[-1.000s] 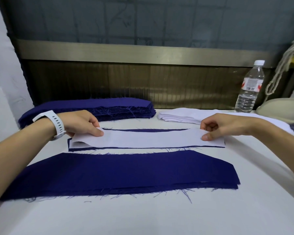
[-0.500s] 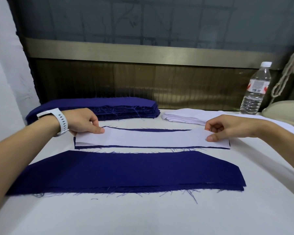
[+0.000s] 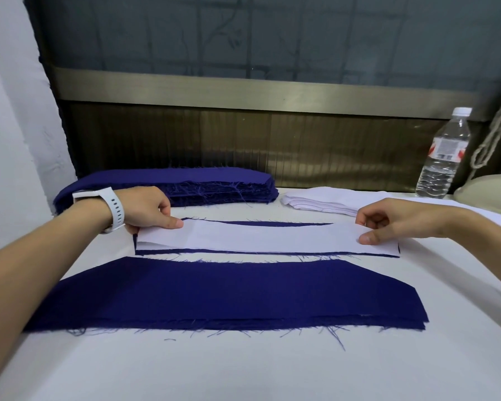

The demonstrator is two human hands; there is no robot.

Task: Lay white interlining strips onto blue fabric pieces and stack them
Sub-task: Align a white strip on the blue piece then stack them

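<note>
Item: one white strip (image 3: 266,237), lying lengthwise on a single blue piece (image 3: 272,224) at mid-table, between the far blue pile (image 3: 185,180) and the near blue stack (image 3: 229,293). Left hand (image 3: 145,206), with wristwatch (image 3: 113,206), pinches the strip's left end, thumb on top; right hand (image 3: 388,221) pinches the right end likewise; the two hands are well apart, one at each end. Condition: strip nearly seated, with a thin blue margin along the near edge, a wider blue sliver at the far edge and a blue corner at near left. Step judged in hand: final alignment before release. Handling notes: keep the strip lightly taut between both pinches, square the ends to the blue piece first, then even up the long margins; lower both ends together so neither side skews; press flat rather than slide, since the light strip probably shifts easily and the frayed blue threads may catch. Spare white strips (image 3: 321,201) lie near the right hand; a water bottle (image 3: 443,157) stands beyond.
</note>
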